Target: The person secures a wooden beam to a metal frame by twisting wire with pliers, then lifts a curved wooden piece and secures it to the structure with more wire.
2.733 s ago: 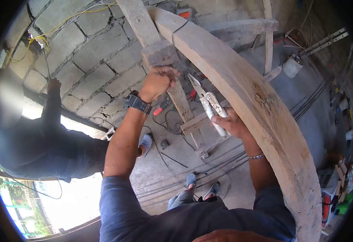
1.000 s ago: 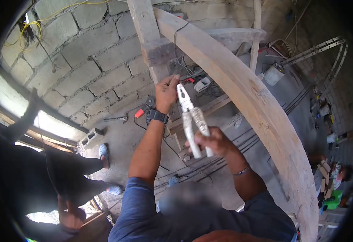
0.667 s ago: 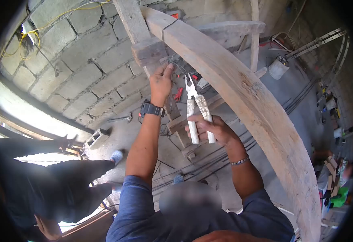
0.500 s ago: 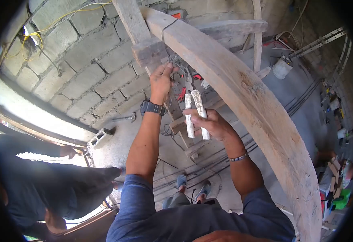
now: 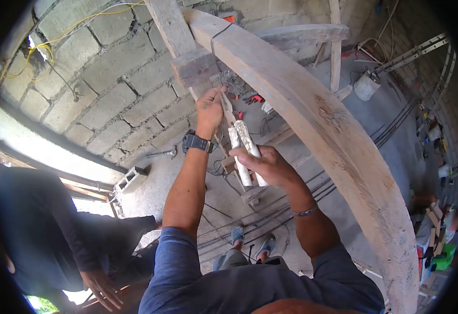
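Observation:
My right hand (image 5: 268, 164) is closed around the white-wrapped handles of a pair of pliers (image 5: 245, 144). The pliers point up and left, with their jaws at the fingertips of my left hand (image 5: 209, 111). Those fingers are pinched together on a thin wire, mostly hidden at the grip. A tie wire (image 5: 214, 41) loops over the curved wooden beam (image 5: 312, 104) just above. A short wooden block (image 5: 195, 67) sits against an upright post (image 5: 170, 26) beside the beam.
A person (image 5: 56, 230) in dark clothes is close on my left, one hand hanging down. Behind stands a concrete block wall (image 5: 119, 57). Long bars (image 5: 312, 191) and a hammer (image 5: 162, 153) lie on the floor below. A white bucket (image 5: 366, 86) and a ladder (image 5: 412, 55) are at the right.
The pliers and my right hand have moved left, bringing the jaws to my left fingertips. The person at the left has shifted, and a hand now hangs lower.

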### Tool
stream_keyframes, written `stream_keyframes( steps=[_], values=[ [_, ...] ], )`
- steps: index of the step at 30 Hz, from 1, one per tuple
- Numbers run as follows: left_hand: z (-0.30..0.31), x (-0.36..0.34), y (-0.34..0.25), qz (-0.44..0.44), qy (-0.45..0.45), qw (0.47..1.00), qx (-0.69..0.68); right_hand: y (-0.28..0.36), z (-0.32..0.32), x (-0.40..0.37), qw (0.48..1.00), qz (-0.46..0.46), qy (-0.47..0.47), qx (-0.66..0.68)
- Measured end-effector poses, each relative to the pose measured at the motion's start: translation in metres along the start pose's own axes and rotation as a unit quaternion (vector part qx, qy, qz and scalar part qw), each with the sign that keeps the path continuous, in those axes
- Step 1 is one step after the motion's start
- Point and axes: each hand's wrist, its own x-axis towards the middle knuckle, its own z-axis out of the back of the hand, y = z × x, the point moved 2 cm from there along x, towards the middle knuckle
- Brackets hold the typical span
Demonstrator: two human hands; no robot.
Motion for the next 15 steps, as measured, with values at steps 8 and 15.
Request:
stream_keyframes(
  steps=[8,15],
  values=[
    [-0.003,-0.012,-0.012,0.023,0.012,0.998,0.056,-0.014,0.002,0.019,0.995,-0.010,-0.099,-0.013],
    [0.005,-0.006,0.001,-0.028,0.021,0.996,0.085,-0.005,-0.002,0.003,0.996,0.002,-0.069,-0.050]
  ],
)
